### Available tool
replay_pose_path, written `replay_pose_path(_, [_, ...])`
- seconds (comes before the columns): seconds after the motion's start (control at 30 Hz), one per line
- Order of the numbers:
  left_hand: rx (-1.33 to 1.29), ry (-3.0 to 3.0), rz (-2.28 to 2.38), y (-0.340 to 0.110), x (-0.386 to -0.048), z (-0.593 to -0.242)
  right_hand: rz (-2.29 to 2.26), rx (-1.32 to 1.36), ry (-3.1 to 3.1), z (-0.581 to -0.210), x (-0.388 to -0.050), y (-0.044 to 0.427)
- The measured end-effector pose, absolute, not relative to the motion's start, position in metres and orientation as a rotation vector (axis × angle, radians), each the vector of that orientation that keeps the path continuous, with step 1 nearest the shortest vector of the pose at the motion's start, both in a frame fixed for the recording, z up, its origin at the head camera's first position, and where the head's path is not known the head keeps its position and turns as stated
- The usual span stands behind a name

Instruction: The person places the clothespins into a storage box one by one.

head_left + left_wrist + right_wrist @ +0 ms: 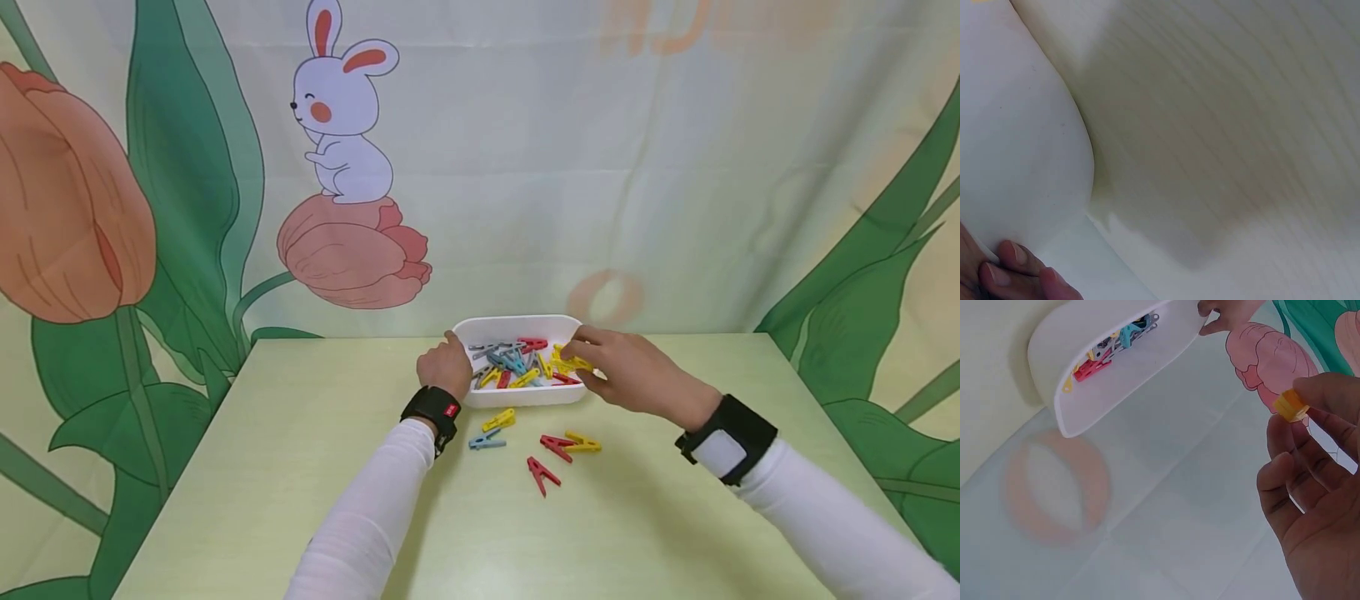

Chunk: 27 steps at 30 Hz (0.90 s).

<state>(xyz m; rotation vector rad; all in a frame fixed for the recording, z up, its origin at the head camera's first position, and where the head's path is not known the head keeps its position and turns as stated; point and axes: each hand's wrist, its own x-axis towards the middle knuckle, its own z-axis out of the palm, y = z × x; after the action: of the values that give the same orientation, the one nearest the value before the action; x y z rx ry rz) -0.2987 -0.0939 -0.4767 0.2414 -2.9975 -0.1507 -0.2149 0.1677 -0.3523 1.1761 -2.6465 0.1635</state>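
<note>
A white plastic basket stands at the back of the table, holding a mix of grey, blue, yellow and red clothespins. My left hand grips its left end, and in the left wrist view the fingertips curl against the basket wall. Over the right end, my right hand pinches a yellow clothespin between thumb and fingers. In the right wrist view only one end of that clothespin shows; the rest is hidden by the hand.
In front of the basket lie a yellow clothespin, a blue one, a red one touching another yellow one, and a nearer red one. A printed curtain hangs behind the table.
</note>
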Motion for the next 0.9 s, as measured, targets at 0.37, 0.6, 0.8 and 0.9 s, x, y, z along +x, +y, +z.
replay_pose_path(0.37, [0.228, -3.000, -0.128, -0.095, -0.300, -0.479, 0.201, 1.193, -2.608, -0.342, -0.250, 0.154])
replay_pose_path(0.6, [0.228, -2.997, -0.134, -0.095, -0.301, -0.480, 0.212, 1.140, -2.686, -0.344, -0.273, 0.138])
replay_pose_path(0.8, [0.232, -3.003, -0.130, -0.095, -0.301, -0.481, 0.234, 1.121, -2.756, -0.349, -0.285, 0.123])
replay_pose_path(0.9, [0.237, -3.004, -0.126, -0.095, -0.301, -0.481, 0.210, 1.088, -2.817, -0.355, -0.293, 0.118])
